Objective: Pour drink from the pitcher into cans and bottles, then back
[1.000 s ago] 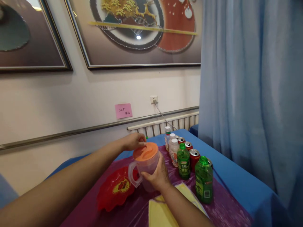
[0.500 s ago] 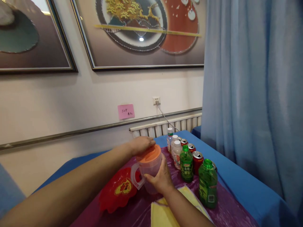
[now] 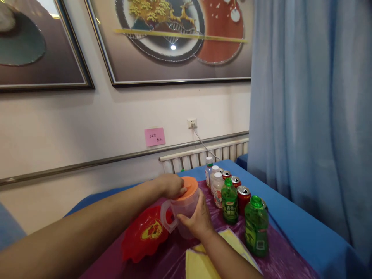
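A clear plastic pitcher (image 3: 186, 211) with an orange lid (image 3: 191, 186) stands upright on the purple plastic sheet. My right hand (image 3: 199, 219) is wrapped round the right side of its body, thumb across the front. On the lid's left part, my left hand (image 3: 173, 186) has its fingers curled down onto the orange top; some fingertips are hidden. The pitcher's handle (image 3: 167, 217) points left, towards a red scalloped plastic tray (image 3: 142, 236). A folded yellow cloth (image 3: 200, 263) lies partly under my right forearm.
To the right of the pitcher stand two green bottles (image 3: 229, 203) without caps, several white-capped bottles (image 3: 217, 190) and several red cans (image 3: 243, 197). The purple sheet (image 3: 279, 259) covers part of a blue-clothed table (image 3: 308, 228). Behind are a radiator (image 3: 200, 157) and a blue curtain (image 3: 293, 97).
My left hand has shifted from across the top of the lid to its left, near side, with the fingers now curled. My right hand still holds the pitcher in the same place.
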Tool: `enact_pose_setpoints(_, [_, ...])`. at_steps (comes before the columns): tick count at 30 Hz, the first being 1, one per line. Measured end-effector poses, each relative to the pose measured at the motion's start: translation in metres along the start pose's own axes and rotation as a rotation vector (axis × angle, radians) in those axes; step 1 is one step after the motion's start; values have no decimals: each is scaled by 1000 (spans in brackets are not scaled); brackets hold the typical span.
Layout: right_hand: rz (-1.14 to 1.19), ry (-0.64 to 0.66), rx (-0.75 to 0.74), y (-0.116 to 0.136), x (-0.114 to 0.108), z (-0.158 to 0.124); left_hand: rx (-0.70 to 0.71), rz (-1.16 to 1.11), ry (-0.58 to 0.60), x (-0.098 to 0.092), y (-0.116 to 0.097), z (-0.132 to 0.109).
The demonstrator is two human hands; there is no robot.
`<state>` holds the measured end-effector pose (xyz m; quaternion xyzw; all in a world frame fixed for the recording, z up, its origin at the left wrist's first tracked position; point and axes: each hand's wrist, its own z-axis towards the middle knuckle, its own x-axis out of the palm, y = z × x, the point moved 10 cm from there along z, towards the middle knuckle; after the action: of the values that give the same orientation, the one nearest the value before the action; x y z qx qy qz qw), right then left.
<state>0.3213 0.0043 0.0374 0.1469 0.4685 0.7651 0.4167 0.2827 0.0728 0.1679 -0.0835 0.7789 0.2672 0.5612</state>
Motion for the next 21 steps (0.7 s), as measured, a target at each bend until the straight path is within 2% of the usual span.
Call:
enact_pose_setpoints(6, [-18,1,-3,1,-2,1,72,-85,42,3,4,3])
enact_pose_setpoints(15, [-7,30,17,2,-2,1,63,-256,-2,6,9,7])
enact_pose_setpoints(18, [5,25,16,0,-2,-1,1,-368,-82,-3,21,6])
enact_pose_setpoints(21, [24,61,43,-4,-1,-2,-157,-473,-301,-17,50,-12])
